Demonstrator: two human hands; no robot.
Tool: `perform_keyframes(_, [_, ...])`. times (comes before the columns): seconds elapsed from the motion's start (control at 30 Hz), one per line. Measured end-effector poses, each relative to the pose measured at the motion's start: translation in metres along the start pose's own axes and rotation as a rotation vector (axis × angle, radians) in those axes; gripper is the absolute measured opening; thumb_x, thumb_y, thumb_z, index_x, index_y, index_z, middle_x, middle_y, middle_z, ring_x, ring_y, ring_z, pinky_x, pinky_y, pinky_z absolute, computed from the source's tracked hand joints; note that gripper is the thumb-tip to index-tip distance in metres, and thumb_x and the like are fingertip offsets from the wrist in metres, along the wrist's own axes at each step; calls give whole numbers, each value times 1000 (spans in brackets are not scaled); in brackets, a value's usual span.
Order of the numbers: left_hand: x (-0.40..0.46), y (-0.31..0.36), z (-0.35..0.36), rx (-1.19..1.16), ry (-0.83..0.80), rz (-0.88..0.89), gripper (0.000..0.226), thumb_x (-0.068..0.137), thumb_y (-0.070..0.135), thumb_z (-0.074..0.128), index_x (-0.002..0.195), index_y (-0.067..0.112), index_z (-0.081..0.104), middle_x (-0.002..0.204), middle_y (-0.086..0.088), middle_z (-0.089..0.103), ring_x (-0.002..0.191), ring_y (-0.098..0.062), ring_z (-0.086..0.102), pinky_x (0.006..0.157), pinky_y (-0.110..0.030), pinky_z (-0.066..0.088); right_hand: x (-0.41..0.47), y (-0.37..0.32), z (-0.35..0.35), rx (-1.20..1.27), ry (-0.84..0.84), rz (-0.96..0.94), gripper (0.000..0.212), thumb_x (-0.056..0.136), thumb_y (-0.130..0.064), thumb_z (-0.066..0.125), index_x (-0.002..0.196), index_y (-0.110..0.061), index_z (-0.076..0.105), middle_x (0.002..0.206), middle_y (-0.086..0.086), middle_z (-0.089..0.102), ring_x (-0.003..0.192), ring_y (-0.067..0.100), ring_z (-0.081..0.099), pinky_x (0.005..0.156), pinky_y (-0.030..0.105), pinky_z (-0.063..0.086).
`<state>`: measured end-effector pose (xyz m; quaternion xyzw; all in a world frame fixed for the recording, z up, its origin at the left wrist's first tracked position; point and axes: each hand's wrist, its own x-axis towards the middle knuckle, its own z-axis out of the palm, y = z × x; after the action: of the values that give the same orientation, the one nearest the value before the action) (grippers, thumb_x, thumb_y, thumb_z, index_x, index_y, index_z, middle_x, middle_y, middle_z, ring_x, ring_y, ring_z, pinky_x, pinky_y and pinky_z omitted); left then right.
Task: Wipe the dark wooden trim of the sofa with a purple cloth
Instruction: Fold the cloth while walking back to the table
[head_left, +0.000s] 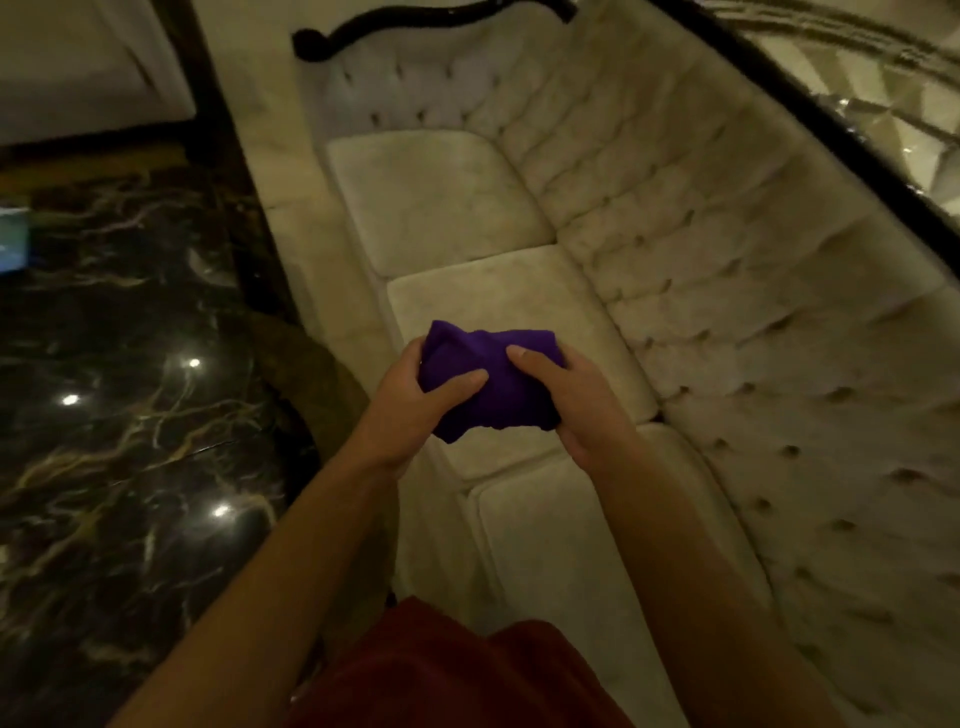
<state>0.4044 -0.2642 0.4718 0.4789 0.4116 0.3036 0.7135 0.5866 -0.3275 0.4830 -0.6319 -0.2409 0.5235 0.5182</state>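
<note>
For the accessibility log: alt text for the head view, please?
Both hands, left hand and right hand, hold a bunched purple cloth above a cream tufted sofa. The sofa's dark wooden trim is untouched; dark marble floor lies to the left.

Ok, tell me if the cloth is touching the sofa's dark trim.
Apart. The head view shows the cloth bunched between the left hand and right hand above the seat cushions, while the trim runs along the far backrest top.

No text, label, brand, number or sign was readable anywhere; the picture was dim and soft throughout.
</note>
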Motion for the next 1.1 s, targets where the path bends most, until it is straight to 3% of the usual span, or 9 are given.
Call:
perform_keyframes(0.27, [17, -2, -48, 63, 250, 53, 69, 70, 37, 88, 131, 31, 55, 126, 2, 70, 106, -8, 73, 79, -24, 62, 69, -5, 61, 32, -172, 19, 35, 89, -26, 81, 122, -20, 70, 111, 2, 79, 100, 21, 77, 76, 33, 64])
perform_keyframes(0.4, [38, -1, -70, 109, 363, 23, 69, 72, 38, 89, 131, 36, 54, 126, 6, 69, 105, -3, 72, 78, -22, 61, 113, -10, 84, -47, -281, 41, 35, 91, -27, 80, 123, -21, 69, 114, 3, 78, 104, 22, 76, 84, 40, 66])
perform_keyframes(0.53, [61, 2, -85, 153, 501, 5, 63, 79, 37, 88, 131, 40, 53, 123, 15, 67, 100, 8, 69, 73, -14, 58, 159, -16, 103, -137, -393, 73, 31, 89, -30, 81, 118, -26, 69, 111, -3, 78, 99, 14, 77, 78, 31, 65])
perform_keyframes(0.67, [75, 0, -94, 102, 663, -12, 49, 83, 36, 85, 119, 48, 54, 116, 20, 66, 95, 13, 68, 70, -12, 57, 193, -20, 123, -203, -507, 137, 52, 87, -33, 84, 133, -23, 63, 126, 2, 72, 112, 20, 72, 92, 42, 64])
perform_keyframes(0.73, [76, -1, -98, 99, 732, -18, 54, 83, 39, 84, 126, 45, 52, 117, 24, 63, 95, 13, 67, 69, -10, 56, 204, -21, 134, -225, -562, 156, 58, 85, -33, 86, 136, -23, 61, 128, 3, 71, 115, 21, 71, 96, 45, 63])
perform_keyframes(0.8, [77, -6, -105, 85, 800, -27, 64, 83, 40, 84, 137, 36, 49, 123, 21, 61, 102, 8, 65, 75, -13, 57, 212, -21, 147, -291, -616, 158, 63, 83, -32, 87, 139, -21, 59, 130, 4, 69, 117, 22, 70, 98, 46, 61])
perform_keyframes(0.87, [76, -13, -114, 59, 840, -45, 77, 83, 41, 84, 149, 27, 47, 134, 12, 61, 116, -3, 63, 89, -24, 57, 217, -18, 161, -377, -653, 146, 65, 84, -31, 87, 141, -20, 57, 132, 4, 68, 118, 22, 69, 99, 47, 60])
perform_keyframes(0.97, [79, -26, -130, -6, 871, -64, 77, 80, 43, 85, 148, 27, 50, 136, 6, 65, 120, -12, 66, 98, -35, 58, 229, -9, 181, -503, -701, 137, 64, 89, -30, 82, 146, -19, 53, 136, 4, 64, 122, 21, 65, 104, 48, 58])
perform_keyframes(1.1, [82, -44, -147, -67, 958, -82, 52, 84, 38, 84, 128, 42, 58, 116, 25, 70, 105, 7, 68, 78, -13, 57, 246, 6, 210, -650, -763, 130, 62, 93, -34, 78, 148, -23, 50, 140, 0, 61, 124, 18, 62, 103, 40, 58])
